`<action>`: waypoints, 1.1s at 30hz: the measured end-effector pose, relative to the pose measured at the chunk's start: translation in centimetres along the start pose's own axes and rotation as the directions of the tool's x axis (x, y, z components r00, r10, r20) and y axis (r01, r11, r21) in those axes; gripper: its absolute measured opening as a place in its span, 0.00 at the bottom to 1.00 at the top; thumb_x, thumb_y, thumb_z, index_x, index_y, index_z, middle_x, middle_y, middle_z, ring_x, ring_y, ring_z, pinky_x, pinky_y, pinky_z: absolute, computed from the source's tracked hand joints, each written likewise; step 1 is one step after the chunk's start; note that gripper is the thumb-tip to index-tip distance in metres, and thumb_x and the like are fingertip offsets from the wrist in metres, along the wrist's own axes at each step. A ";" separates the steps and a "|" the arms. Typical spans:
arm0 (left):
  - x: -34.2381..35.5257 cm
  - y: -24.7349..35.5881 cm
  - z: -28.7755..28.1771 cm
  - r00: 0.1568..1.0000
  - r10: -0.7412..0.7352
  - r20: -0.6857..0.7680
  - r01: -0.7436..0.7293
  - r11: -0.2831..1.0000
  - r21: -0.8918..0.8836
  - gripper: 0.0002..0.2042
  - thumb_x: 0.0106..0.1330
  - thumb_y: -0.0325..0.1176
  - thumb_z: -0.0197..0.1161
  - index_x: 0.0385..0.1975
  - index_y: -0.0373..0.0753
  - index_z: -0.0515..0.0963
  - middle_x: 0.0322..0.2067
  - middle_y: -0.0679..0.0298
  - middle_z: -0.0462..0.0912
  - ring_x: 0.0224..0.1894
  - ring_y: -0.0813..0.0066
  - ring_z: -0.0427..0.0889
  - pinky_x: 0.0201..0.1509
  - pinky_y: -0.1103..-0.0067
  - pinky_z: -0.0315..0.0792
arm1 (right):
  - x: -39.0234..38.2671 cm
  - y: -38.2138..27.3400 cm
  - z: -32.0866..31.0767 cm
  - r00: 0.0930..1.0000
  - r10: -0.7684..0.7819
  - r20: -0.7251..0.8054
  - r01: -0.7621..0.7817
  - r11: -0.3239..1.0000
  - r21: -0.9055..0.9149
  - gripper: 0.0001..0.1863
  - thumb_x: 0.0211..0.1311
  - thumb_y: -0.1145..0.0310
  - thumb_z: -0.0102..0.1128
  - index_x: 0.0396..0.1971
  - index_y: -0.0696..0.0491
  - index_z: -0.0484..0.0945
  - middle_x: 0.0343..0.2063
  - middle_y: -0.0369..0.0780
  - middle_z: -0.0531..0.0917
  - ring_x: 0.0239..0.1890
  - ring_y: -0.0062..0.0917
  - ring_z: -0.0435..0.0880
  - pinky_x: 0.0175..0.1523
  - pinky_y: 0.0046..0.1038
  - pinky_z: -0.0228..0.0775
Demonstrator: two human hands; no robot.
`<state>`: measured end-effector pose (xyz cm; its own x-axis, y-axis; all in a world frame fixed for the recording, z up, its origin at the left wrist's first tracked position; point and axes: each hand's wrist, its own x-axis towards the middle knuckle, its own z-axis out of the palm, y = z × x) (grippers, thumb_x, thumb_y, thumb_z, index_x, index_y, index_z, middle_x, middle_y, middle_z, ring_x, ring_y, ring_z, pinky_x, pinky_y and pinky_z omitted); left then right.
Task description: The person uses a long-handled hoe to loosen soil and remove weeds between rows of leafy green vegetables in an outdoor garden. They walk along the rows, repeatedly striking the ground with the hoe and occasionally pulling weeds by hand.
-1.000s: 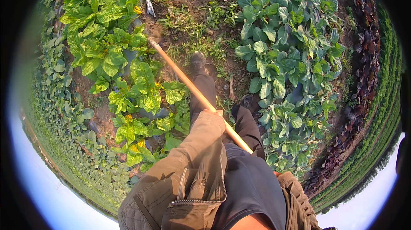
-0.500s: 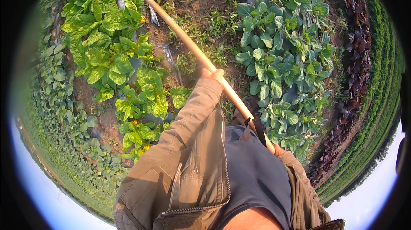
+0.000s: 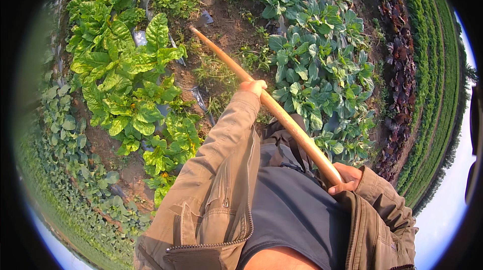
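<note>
A hoe with a long wooden handle (image 3: 294, 129) slants across the view, its far end up and to the left. Around the middle of the handle my left hand (image 3: 253, 87) is closed. My right hand (image 3: 347, 177) grips the butt end beside my waist, thumb laid over the wood. The hoe's grey metal blade (image 3: 205, 17) is over the weedy soil strip (image 3: 221, 43) between two crop rows; whether it touches the ground I cannot tell.
Left of the strip grow yellow-green leafy plants (image 3: 126, 69), with torn plastic mulch (image 3: 198, 100) along their edge. Blue-green leafy plants (image 3: 312, 64) stand on the right, close to the handle. Farther right runs a dark purple row (image 3: 400, 69).
The hoe's head has come nearer and shifted right, away from the yellow-green leaves. My right hand has moved out to the right with the butt end and shows more fully.
</note>
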<state>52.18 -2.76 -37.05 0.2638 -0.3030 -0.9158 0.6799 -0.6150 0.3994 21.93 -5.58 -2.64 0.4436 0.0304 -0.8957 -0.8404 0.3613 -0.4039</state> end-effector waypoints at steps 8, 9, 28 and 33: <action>1.4 8.7 0.1 0.995 -0.100 -0.005 0.100 0.988 0.118 0.16 0.51 0.30 0.69 0.37 0.27 0.80 0.30 0.49 0.86 0.26 0.54 0.88 0.27 0.64 0.82 | 3.3 -9.8 -3.6 0.971 0.236 0.043 -0.236 0.905 0.355 0.26 0.63 0.69 0.76 0.57 0.59 0.77 0.44 0.37 0.83 0.49 0.22 0.82 0.58 0.29 0.74; 1.7 9.4 0.5 0.994 -0.105 -0.014 0.106 0.990 0.097 0.16 0.51 0.30 0.69 0.38 0.27 0.80 0.29 0.49 0.86 0.26 0.54 0.88 0.27 0.63 0.82 | 4.0 -10.6 -4.4 0.974 0.224 0.036 -0.223 0.914 0.340 0.23 0.64 0.71 0.75 0.56 0.59 0.77 0.44 0.37 0.84 0.49 0.22 0.82 0.58 0.29 0.74; 21.1 27.5 2.9 0.879 -0.461 -0.120 0.474 0.870 0.134 0.14 0.54 0.32 0.69 0.35 0.28 0.81 0.29 0.48 0.85 0.30 0.53 0.86 0.35 0.61 0.79 | 11.9 -31.6 -26.5 0.968 0.202 0.151 -0.205 0.979 0.009 0.17 0.65 0.65 0.73 0.43 0.60 0.76 0.30 0.33 0.79 0.32 0.17 0.76 0.38 0.25 0.70; 22.0 29.6 0.4 0.892 -0.428 -0.147 0.452 0.841 0.296 0.14 0.53 0.32 0.70 0.33 0.27 0.81 0.30 0.47 0.85 0.32 0.53 0.86 0.38 0.60 0.78 | 11.4 -33.7 -25.0 0.952 0.205 0.229 -0.257 0.940 0.223 0.19 0.60 0.74 0.66 0.51 0.60 0.77 0.36 0.32 0.75 0.37 0.15 0.72 0.41 0.22 0.66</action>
<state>77.86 -27.98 -45.38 0.0447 0.0995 -0.9940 0.4888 -0.8700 -0.0651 47.49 -40.70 -3.85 0.3207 0.3163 -0.8928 -0.8347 0.5399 -0.1086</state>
